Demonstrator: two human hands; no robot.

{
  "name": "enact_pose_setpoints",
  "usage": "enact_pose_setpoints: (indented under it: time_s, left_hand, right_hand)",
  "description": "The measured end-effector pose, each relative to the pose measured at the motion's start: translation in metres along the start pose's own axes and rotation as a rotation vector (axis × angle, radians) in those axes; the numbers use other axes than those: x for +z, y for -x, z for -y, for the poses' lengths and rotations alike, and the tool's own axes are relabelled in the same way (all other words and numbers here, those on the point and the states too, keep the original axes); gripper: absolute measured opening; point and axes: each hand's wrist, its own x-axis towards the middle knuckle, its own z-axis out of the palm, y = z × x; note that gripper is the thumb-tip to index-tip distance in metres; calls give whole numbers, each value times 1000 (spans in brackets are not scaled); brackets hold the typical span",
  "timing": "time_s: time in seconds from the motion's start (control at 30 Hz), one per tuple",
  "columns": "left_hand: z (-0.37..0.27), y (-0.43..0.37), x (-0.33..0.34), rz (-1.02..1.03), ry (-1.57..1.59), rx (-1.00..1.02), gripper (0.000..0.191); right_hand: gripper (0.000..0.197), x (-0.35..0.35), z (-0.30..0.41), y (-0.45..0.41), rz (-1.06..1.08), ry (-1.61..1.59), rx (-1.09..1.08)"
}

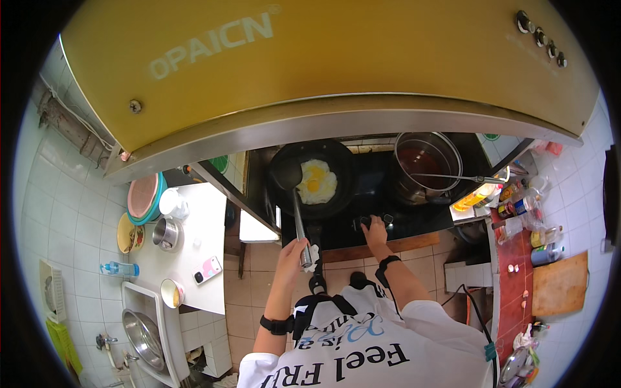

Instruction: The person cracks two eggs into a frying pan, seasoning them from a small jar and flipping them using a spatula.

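My left hand (292,254) is closed around the metal handle of a ladle or cooking spatula (299,218). Its dark head (288,173) rests in a black wok (313,209), beside the left edge of frying eggs (316,183) with white and yellow parts. My right hand (375,233) has its fingers on a control knob (365,221) at the front of the black gas stove (412,223). A second knob (388,219) is just to the right. Behind, on the right burner, stands a steel pot (417,194) of reddish-brown liquid, with a long metal utensil (446,177) across its rim.
A yellow range hood (339,53) overhangs the stove. On the left, a white counter (208,291) holds a phone (207,270), a steel pot (165,234) and a bowl (171,293), near a sink (162,320). Bottles (546,253) and a wooden board (560,285) stand at right.
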Motion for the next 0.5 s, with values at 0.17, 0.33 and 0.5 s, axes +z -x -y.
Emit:
enact_pose_setpoints:
  time_s: [0.17,0.33,0.5]
  left_hand:
    - [5,-7,2,88,100,-17,22]
    - [16,-21,19,210,143,-93,23]
    - [0,-16,39,366,73,-115,24]
  right_hand:
    - [26,-82,61,18,-132,-359,181]
    - [67,-177,166,60,216,-690,-534]
    - [50,-188,197,50,34,-424,-475]
